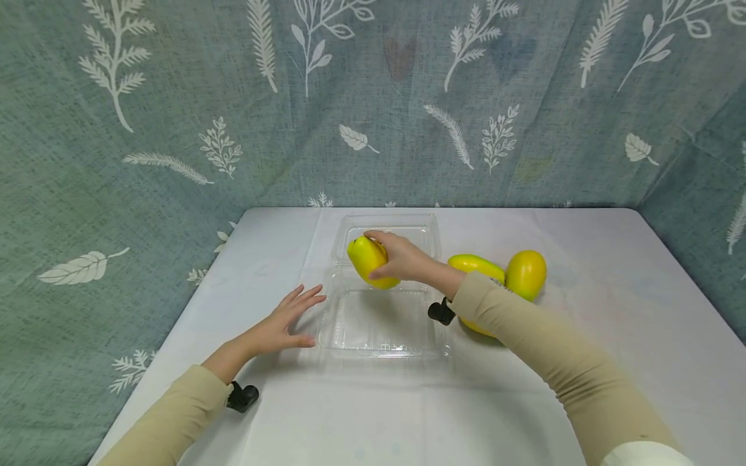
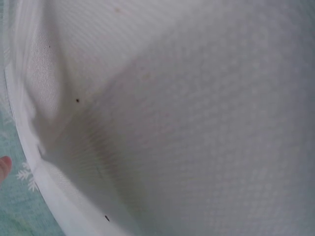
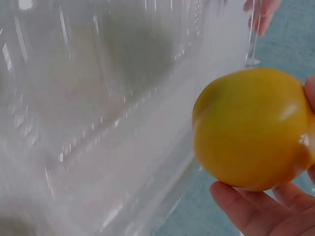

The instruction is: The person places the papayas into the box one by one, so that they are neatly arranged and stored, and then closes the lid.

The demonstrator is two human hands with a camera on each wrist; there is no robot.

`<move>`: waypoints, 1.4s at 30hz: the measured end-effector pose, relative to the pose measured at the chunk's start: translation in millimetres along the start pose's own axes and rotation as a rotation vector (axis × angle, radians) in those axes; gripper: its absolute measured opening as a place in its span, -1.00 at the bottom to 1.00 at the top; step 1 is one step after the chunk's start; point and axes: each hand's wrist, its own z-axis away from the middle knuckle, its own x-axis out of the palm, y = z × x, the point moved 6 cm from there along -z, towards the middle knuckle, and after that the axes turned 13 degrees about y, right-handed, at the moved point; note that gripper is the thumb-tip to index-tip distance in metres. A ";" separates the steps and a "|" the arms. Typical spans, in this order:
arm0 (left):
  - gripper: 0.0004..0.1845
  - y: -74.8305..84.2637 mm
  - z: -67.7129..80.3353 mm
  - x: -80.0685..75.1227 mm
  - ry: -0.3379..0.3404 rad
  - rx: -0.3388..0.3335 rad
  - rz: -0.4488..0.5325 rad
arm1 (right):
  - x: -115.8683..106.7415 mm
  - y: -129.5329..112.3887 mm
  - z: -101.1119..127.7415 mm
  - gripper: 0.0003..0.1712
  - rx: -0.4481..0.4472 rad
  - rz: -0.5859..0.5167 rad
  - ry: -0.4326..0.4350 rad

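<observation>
Mid-frame, the right hand [image 1: 402,256] grips a fruit [image 1: 368,259] over a box [image 1: 361,329]. Lower left, the left hand [image 1: 278,329] is spread beside the box.

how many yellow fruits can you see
4: a held fruit in the right hand, a longer fruit and a rounder fruit right of the clear container, and a mostly hidden fruit behind the right sleeve, which may hide more.

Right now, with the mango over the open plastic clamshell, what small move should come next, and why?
I'd probably lower the right hand, easing the yellow mango into the near half of the clear plastic clamshell: the mango is gripped above the open clamshell, a shadow falls in that half, and the left hand is spread beside the left edge.
</observation>
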 end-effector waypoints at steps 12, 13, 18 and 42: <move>-0.19 1.2 -2.1 0.1 -0.006 -0.002 0.013 | 27.1 -8.9 6.7 -0.14 -0.072 0.096 -0.054; -0.19 1.2 -2.2 -0.2 -0.003 0.000 0.012 | 29.0 -9.3 7.2 -0.14 -0.075 0.106 -0.060; -0.19 0.9 -1.7 -0.4 -0.004 -0.002 0.009 | 38.0 -8.2 7.4 -0.14 -0.065 0.166 -0.075; -0.20 0.3 0.4 -1.9 -0.010 -0.007 -0.012 | 56.3 -14.5 8.9 -0.19 -0.038 0.290 -0.093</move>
